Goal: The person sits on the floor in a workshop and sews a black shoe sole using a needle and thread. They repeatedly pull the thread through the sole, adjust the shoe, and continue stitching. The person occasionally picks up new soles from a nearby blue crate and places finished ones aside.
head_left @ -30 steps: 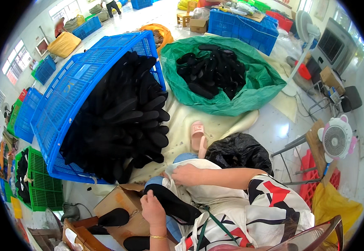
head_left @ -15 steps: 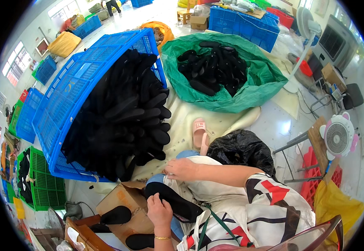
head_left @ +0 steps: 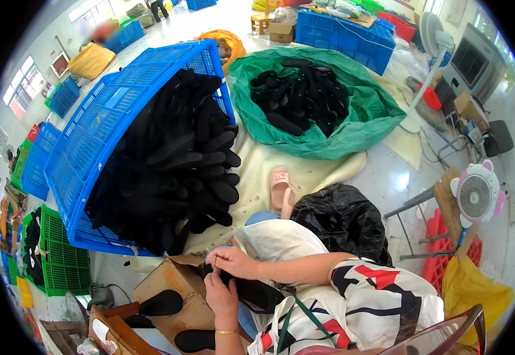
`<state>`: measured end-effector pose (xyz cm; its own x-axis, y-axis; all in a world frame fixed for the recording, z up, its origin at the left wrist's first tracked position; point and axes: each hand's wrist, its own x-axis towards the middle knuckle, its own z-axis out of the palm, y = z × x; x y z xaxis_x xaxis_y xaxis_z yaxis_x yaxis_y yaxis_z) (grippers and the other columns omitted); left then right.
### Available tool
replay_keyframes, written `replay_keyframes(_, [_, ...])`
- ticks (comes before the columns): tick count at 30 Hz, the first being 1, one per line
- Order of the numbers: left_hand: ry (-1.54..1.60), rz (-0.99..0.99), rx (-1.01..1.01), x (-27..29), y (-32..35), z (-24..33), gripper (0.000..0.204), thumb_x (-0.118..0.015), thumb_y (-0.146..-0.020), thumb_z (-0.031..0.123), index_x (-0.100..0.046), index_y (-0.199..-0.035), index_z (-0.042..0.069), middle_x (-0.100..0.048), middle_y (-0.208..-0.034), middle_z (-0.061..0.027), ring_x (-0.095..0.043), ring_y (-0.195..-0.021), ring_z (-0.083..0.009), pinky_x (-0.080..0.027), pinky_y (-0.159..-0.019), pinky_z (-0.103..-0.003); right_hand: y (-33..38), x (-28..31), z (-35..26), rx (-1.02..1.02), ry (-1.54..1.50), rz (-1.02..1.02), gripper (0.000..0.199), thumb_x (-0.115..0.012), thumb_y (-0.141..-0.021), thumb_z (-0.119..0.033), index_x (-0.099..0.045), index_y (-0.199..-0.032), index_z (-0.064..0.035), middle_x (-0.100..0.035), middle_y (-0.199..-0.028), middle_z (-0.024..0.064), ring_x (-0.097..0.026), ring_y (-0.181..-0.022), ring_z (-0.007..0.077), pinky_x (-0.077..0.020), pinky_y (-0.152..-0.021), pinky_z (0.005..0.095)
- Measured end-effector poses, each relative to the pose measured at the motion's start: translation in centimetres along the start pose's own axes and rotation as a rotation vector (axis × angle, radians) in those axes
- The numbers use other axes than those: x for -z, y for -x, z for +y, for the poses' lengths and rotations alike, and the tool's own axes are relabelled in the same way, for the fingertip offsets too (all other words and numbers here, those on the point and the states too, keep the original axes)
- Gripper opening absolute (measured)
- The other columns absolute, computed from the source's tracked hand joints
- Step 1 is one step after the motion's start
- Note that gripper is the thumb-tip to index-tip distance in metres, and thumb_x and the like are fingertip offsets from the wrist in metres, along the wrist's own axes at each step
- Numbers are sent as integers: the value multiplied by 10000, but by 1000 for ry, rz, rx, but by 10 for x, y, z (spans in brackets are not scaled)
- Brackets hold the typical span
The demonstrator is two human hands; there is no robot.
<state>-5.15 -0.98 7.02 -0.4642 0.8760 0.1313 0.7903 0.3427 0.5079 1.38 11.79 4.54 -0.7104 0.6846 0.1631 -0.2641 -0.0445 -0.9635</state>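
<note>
Where the two hands meet over the lap, the fingers overlap, so how far the black insole runs under them is hard to tell. The left hand closes around its near end from below; the right hand pinches the same end from above, fingertips bent down onto it. The insole lies across the white cloth on the person's lap, just beside a cardboard box. The left forearm is cut off by the lower edge, and the picture's rim is dark and bent.

Compared with half a second ago, the right hand has drawn in from the thigh to meet the left, and the insole sits a little lower between them.

Two more black insoles lie on the box. A tipped blue crate spills a heap of black insoles toward the lap, a pink sandal shows beyond the knee, and a black bag sits to the right. A green sack holding more insoles lies farther off, and a small white fan stands at the right.
</note>
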Motion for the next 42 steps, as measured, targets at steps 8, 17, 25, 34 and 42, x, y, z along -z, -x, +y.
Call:
replay_keyframes(8, [-51, 67, -110, -18, 7, -34, 452, -651, -811, 64, -505, -1229, -28, -540, -1159, -221, -603, -975, -400, -537, -779, -436, 16, -28, -8, -463, -581, 37, 221, -455, -1042, -217, -530, -873, -97, -460, -756, -47, -423, -671, 46, -381, -637, 200])
replay_keyframes(17, [-111, 166, -345, 15, -23, -6, 359, -653, -817, 81, -576, -1165, 44, -582, -1074, -160, -631, -882, -351, -553, -684, -403, 21, -16, -55, -206, -504, -20, 225, -435, -1058, -211, -511, -883, -92, -448, -792, -43, -417, -714, 59, -386, -686, 214])
replay_keyframes(25, [-230, 21, -607, 25, -29, 3, 287, -666, -810, 120, -608, -1087, 74, -611, -997, -88, -634, -831, -260, -543, -638, -358, 49, 4, -75, -116, -485, -25, 234, -432, -1055, -201, -501, -869, -77, -468, -808, -26, -428, -701, 68, -387, -667, 221])
replay_keyframes(34, [-396, -268, -752, -4, 0, 10, 181, -625, -837, 192, -589, -970, 74, -612, -925, -64, -634, -804, -223, -530, -603, -344, 108, 27, -55, -165, -410, 37, 242, -439, -1052, -203, -517, -860, -78, -462, -749, -41, -424, -678, 60, -382, -640, 217])
replay_keyframes(42, [-381, -155, -787, -11, 20, 28, 189, -609, -834, 179, -594, -996, 83, -620, -920, -55, -631, -760, -235, -524, -584, -352, 140, 31, -72, -59, -342, -4, 239, -439, -1050, -189, -488, -841, -85, -439, -754, -31, -414, -686, 72, -374, -651, 214])
